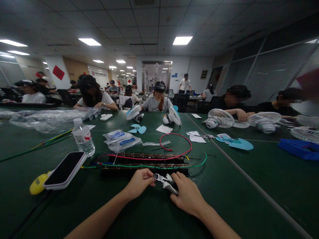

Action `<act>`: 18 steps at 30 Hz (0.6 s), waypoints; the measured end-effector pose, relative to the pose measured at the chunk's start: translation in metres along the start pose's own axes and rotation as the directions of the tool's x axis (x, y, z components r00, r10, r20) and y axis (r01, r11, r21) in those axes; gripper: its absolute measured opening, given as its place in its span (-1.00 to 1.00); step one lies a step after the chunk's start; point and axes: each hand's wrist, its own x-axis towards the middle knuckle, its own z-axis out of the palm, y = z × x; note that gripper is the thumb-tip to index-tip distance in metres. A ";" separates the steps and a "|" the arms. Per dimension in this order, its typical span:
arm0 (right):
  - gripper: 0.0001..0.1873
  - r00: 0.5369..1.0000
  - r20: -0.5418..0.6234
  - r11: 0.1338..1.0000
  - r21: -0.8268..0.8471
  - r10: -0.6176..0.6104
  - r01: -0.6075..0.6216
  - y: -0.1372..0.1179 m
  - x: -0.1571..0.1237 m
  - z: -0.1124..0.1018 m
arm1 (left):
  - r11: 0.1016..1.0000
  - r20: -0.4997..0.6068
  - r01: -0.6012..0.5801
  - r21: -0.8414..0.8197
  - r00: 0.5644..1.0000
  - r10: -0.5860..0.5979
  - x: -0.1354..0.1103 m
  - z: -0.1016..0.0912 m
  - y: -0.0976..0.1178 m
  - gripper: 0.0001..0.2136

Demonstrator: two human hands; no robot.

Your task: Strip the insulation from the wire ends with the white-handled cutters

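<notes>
My right hand [187, 192] is wrapped round the grey and white handles of a pair of cutting pliers [161, 178], whose jaws point left. Close to the jaw tips, the fingers of my left hand [140, 184] are pinched together; whatever they hold is too small to make out. Just beyond both hands lie long dark bars [147, 161] with copper-coloured strips along them. A red cable [191, 143] runs over the bars and loops up at the right. Across the nearer bar stretches a green cable [203, 162], its free end curling upward.
To the left are a water bottle [83, 137], a phone [65, 170] resting against a yellow object [38, 184], and plastic bags [122, 140]. Blue fan blades [137, 128], fan parts [220, 118] and a blue tray [299, 148] lie farther off. Several people sit opposite.
</notes>
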 end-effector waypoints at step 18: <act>-0.65 0.999 -0.024 0.999 0.029 -0.025 0.025 0.006 0.004 0.008 | 1.000 0.016 -0.005 0.000 1.000 0.005 0.001 -0.001 0.000 -0.85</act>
